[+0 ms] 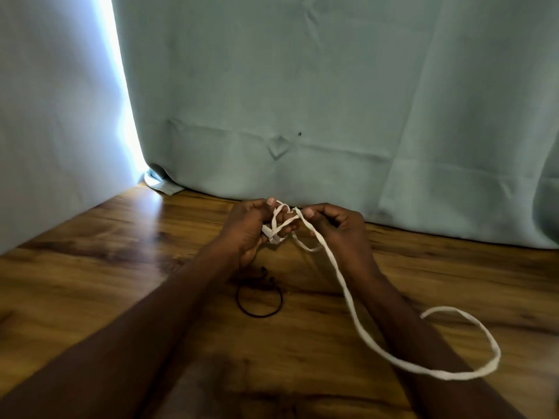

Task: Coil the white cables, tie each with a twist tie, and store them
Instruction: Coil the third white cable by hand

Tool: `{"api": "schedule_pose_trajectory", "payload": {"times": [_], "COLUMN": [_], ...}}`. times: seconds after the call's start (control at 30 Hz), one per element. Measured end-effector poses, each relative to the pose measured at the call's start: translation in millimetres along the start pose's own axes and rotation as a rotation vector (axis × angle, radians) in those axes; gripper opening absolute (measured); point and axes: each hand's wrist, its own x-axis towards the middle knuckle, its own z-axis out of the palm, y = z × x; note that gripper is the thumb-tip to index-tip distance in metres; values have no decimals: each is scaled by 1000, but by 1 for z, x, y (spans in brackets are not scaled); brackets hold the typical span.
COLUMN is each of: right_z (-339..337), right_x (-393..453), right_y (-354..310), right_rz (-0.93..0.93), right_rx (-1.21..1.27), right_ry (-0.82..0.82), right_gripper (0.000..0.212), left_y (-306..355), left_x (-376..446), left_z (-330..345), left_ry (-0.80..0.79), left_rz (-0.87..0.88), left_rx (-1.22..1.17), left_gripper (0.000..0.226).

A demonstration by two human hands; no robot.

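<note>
Both hands are raised above the far middle of the wooden table (121, 267), the left hand (251, 231) just left of the right hand (341, 228), with the flat white cable (351, 300) running between them. From the right hand the cable trails toward the near right and loops on the table. A thin dark ring-shaped tie (260, 300) lies on the table nearer than the left hand; a pale green curtain (302, 101) hangs behind the table.
</note>
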Motion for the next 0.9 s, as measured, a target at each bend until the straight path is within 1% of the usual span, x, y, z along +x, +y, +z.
{"api": "schedule_pose_trajectory", "payload": {"times": [0.07, 0.13, 0.2, 0.27, 0.3, 0.37, 0.43, 0.5, 0.57, 0.63, 0.7, 0.77, 0.9], "right_z": [4, 6, 6, 3, 0, -7, -15, -21, -24, -24, -24, -25, -26], "right_x": [-3, -4, -2, 2, 4, 4, 4, 5, 5, 5, 5, 7, 2], "right_y": [-5, -9, -10, -9, -8, -9, -11, -9, -7, -6, -5, -3, 0], "right_rz": [21, 83, 175, 214, 206, 140, 48, -17, -31, -24, -32, -50, -45], "right_rx": [8, 93, 195, 245, 218, 100, -4, -87, -102, -109, -120, -186, -410], "right_ry": [-32, -12, 29, 33, 19, -18, -51, -87, -99, -81, -83, -108, -308], "right_gripper": [15, 16, 14, 13, 13, 14, 19, 21, 21, 20, 16, 13, 11], "left_y": [0, -1, -2, -1, 0, 3, 7, 11, 14, 15, 14, 12, 16], "left_x": [-4, -7, -6, -5, -4, -4, -5, -4, -3, -3, -6, -6, -1], "left_z": [-1, 0, 2, 3, 3, 0, -3, -5, -8, -8, -5, -3, -9], "left_ry": [-32, -83, -88, -81, -103, -175, -229, -279, -302, -282, -242, -183, -93], "left_rz": [44, 74, 99, 105, 87, 23, -33, -48, -52, -62, -58, -37, -29], "left_rx": [129, 240, 261, 211, 144, -12, -116, -176, -237, -265, -263, -272, -377], "left_gripper": [33, 34, 35, 36, 35, 29, 23, 31, 44, 50, 49, 45, 42]}}
